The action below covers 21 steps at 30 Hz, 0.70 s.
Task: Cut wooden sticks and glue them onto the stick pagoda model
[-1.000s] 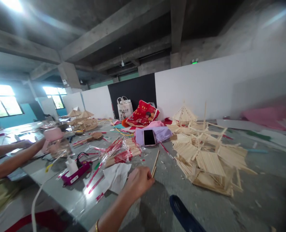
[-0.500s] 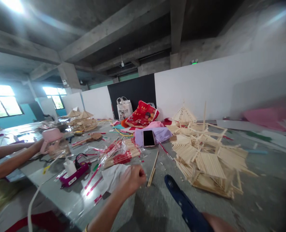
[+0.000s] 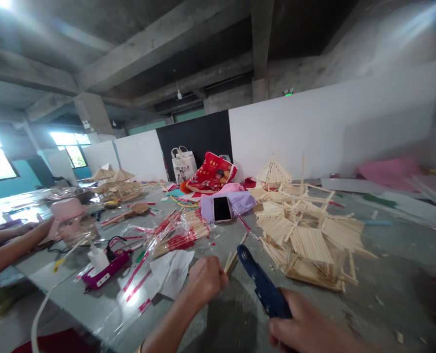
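My left hand [image 3: 205, 280] is closed at the near end of a pair of thin wooden sticks [image 3: 233, 255] that slant away across the grey table [image 3: 350, 314]. My right hand [image 3: 306, 329] comes in from the bottom edge and grips a dark blue tool [image 3: 261, 283]. The tool's far tip lies just right of the sticks. Just beyond, to the right, a pale model built of many sticks [image 3: 306, 242] stands on the table.
Clear packets of sticks with red print [image 3: 179, 234], a white paper [image 3: 173, 269] and a purple device with a white plug [image 3: 102, 267] lie to the left. A phone [image 3: 222, 209] rests on lilac cloth. Another person's arms [image 3: 8, 245] reach in at far left.
My right hand has come into view, carrying the blue tool forward towards the sticks. My left hand lowered the sticks to the table and stays closed at their near end.
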Each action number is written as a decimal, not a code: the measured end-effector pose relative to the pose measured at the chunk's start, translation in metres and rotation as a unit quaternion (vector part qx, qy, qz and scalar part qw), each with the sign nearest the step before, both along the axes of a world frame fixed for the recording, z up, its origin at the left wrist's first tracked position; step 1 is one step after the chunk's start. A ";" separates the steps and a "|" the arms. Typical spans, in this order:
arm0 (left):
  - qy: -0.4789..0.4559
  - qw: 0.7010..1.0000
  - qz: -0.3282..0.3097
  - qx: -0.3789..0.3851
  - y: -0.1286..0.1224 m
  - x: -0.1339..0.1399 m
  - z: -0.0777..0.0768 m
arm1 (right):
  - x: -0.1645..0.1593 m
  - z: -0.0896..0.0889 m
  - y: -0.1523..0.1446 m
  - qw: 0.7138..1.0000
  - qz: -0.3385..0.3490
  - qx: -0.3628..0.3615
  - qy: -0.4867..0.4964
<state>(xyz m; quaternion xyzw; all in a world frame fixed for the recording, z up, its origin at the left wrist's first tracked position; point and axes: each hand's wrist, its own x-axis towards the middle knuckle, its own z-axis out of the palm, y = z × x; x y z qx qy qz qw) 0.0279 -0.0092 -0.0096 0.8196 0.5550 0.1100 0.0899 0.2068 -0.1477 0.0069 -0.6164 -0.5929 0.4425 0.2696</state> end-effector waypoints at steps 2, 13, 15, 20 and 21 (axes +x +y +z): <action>-0.019 1.000 0.002 -0.005 -0.001 -0.006 0.002 | -0.006 -0.005 0.009 0.997 -0.018 -0.049 0.054; -0.248 0.933 -0.048 -0.256 -0.044 -0.023 0.021 | -0.039 0.008 0.062 0.968 -0.101 0.000 0.232; -0.348 0.870 -0.036 -0.349 -0.051 -0.023 0.022 | -0.043 0.007 0.069 0.961 -0.098 0.007 0.258; -0.459 0.773 0.004 -0.439 -0.056 -0.026 0.022 | -0.049 0.003 0.073 0.948 -0.098 0.026 0.302; -0.467 0.764 0.012 -0.445 -0.057 -0.027 0.021 | -0.049 0.003 0.073 0.946 -0.099 0.031 0.307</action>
